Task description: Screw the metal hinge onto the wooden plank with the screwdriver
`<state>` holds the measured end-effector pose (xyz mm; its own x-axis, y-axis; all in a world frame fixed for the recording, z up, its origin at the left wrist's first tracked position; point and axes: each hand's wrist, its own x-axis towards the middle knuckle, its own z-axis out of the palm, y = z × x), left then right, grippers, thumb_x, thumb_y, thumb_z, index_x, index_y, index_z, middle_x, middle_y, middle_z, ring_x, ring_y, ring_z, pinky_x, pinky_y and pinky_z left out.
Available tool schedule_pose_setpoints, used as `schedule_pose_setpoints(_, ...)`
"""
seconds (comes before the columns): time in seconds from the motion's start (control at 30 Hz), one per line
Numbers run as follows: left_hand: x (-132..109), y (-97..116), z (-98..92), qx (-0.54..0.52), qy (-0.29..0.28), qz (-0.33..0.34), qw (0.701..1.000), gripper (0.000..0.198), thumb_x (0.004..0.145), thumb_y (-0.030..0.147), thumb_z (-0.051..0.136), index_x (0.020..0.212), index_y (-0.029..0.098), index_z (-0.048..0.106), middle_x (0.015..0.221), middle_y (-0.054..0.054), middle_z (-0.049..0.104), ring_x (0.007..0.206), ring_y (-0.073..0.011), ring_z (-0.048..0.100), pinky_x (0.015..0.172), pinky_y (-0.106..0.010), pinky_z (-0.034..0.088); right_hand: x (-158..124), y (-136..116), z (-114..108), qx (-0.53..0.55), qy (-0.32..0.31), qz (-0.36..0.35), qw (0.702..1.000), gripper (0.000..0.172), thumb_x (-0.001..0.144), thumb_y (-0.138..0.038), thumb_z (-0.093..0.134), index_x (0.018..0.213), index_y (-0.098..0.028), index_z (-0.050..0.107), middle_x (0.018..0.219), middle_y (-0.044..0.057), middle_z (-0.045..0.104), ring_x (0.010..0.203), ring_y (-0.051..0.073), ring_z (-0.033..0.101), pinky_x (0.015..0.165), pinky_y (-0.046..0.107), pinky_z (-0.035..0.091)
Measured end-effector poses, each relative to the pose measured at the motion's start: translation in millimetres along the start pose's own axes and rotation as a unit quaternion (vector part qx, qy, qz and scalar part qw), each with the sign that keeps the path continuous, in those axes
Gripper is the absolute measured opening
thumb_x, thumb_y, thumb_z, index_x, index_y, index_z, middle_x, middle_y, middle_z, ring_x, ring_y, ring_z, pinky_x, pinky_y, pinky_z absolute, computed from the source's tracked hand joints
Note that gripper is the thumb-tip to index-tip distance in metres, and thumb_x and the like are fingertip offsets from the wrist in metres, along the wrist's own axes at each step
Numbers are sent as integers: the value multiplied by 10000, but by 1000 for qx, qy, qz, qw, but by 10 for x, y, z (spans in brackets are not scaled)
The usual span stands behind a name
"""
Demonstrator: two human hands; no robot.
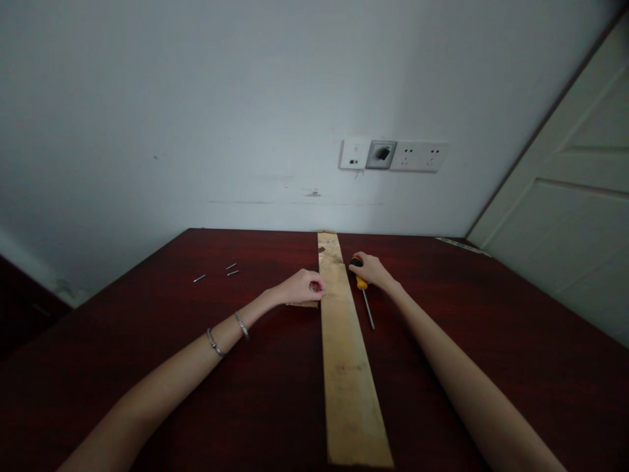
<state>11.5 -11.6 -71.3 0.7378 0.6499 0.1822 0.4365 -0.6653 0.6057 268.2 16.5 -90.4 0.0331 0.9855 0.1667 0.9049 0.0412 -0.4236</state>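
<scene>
A long pale wooden plank [346, 354] lies on the dark red table, running from near the wall toward me. My left hand [305, 286] is at the plank's left edge, with thumb and fingertips pinched together. Something small shows at those fingertips, too small to make out. Under that hand, a short piece of wood [303, 304] sticks out left of the plank. Just right of the plank, my right hand [371, 269] grips the handle of a black and yellow screwdriver [362, 284]. Its metal shaft points toward me, low over the table.
Several thin metal screws or nails [199, 278] lie loose on the table [171, 341] at the left. Behind the table rises a white wall with a row of sockets [417, 157], one holding a black plug. A white door [580, 196] stands at the right.
</scene>
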Motion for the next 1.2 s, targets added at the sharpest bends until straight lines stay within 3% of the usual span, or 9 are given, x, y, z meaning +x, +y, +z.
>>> schedule_pose_setpoints(0.27,-3,-30,-15,-37,-15,4,999,143,750,215,654,838,102,659,831,-25,633,738,-79,538,705,-187,416,-28,-22,2,-10,5,-3,1000,548,812,-414,627,1273,-127,551,1166,178,660,1087,280,630,902,342,471)
schedule_pose_setpoints(0.4,-15,-62,-97,12,-40,16,999,311,709,325,727,939,131,647,936,-42,602,842,-117,522,781,-225,419,-36,-23,19,-18,8,-1,1000,628,804,-472,627,1317,-128,508,1213,204,607,1116,300,606,921,370,458)
schedule_pose_setpoints(0.53,-36,-134,-174,85,-76,20,993,606,619,468,784,1098,161,577,1053,-64,545,1009,-192,454,927,-307,386,-29,10,15,-18,5,-3,1000,596,814,-485,619,1301,-155,526,1198,175,607,1109,283,603,926,362,452)
schedule_pose_setpoints(0.63,-48,-167,-194,123,-65,0,990,669,591,513,785,1095,146,542,1077,-76,512,1022,-219,422,958,-345,360,-16,49,-8,-14,-1,-11,1000,570,818,-516,603,1269,-169,557,1173,156,623,1076,274,615,896,358,472)
schedule_pose_setpoints(1.0,-68,-134,-177,149,-88,2,985,531,687,530,718,1012,150,541,1043,-59,492,982,-194,432,1022,-360,308,-30,42,-117,-19,14,-59,998,456,850,-514,567,1185,-209,615,1139,94,636,1042,227,614,889,319,471)
schedule_pose_setpoints(1.2,-67,-215,-140,129,-67,25,989,520,675,499,730,1009,146,545,1011,-56,515,945,-180,436,917,-307,367,-142,-138,-299,-43,40,-82,995,321,880,-379,540,1129,-208,648,1162,110,606,963,234,612,777,305,468)
